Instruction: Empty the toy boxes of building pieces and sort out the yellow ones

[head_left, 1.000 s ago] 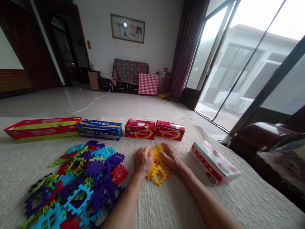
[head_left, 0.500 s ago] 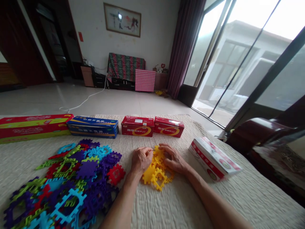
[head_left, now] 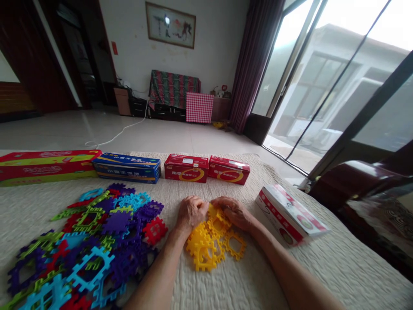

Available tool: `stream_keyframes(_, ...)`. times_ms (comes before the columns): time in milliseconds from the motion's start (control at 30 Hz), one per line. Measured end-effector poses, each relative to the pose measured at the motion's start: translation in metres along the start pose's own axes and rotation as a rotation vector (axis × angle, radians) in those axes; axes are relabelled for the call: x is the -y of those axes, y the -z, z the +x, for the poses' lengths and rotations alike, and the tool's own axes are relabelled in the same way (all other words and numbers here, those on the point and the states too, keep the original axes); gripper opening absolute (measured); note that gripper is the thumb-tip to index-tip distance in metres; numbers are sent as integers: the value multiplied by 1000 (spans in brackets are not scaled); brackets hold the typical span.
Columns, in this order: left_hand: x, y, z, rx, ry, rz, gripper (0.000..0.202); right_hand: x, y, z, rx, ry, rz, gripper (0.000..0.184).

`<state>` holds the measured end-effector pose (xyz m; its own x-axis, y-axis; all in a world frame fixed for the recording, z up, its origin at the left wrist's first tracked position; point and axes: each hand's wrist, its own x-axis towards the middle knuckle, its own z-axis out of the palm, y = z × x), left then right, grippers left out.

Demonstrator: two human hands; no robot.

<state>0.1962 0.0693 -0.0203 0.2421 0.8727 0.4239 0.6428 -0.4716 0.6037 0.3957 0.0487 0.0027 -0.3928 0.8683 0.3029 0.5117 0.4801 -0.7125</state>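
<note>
Cupping yellow interlocking foam tiles [head_left: 197,246] low on the bedspread: left hand [head_left: 192,214] and right hand [head_left: 234,212] curled, fingers [head_left: 222,201] bent over the topmost tile [head_left: 217,221], grip unclear.

The left hand [head_left: 192,214] and right hand [head_left: 234,213] are bare, with knuckles and tendons prominent across the backs. The left forearm [head_left: 155,280] and right forearm [head_left: 290,275] are uncovered and slim, tapering toward the wrists.
</note>
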Motion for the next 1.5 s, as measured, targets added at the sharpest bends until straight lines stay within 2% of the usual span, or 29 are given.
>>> stream_keyframes(200, -3, 2, 0, -55, 20, -52, 37, 5, 11, -1, 145, -37, -52, 48)
stream_keyframes(500, 1, 0, 0, -39, -4, -30, 37, 11, 12, 0, 179, -8, -158, 57)
stream_keyframes(733, 2, -3, -1, 17, -38, -32, 22, 0, 1, 1, 17, -41, -107, 55)
stream_keyframes(867, -3, -1, -3, 53, -42, -33, 14, -10, -7, 3, -89, -149, 97, 37)
stream_keyframes(1033, -8, 3, -6, 102, -53, 22, 11, -11, -10, 6, -118, -252, 378, 28)
stream_keyframes(1233, -10, 3, -7, 129, -46, 53, 12, -2, -13, 7, -172, -269, 497, 25)
stream_keyframes(1367, -9, 2, -7, 139, -28, 60, 12, 2, -19, 7, -226, -222, 568, 23)
stream_keyframes(1500, -8, 3, -6, 158, -22, 49, 15, 0, -21, 10, -341, -175, 551, 25)
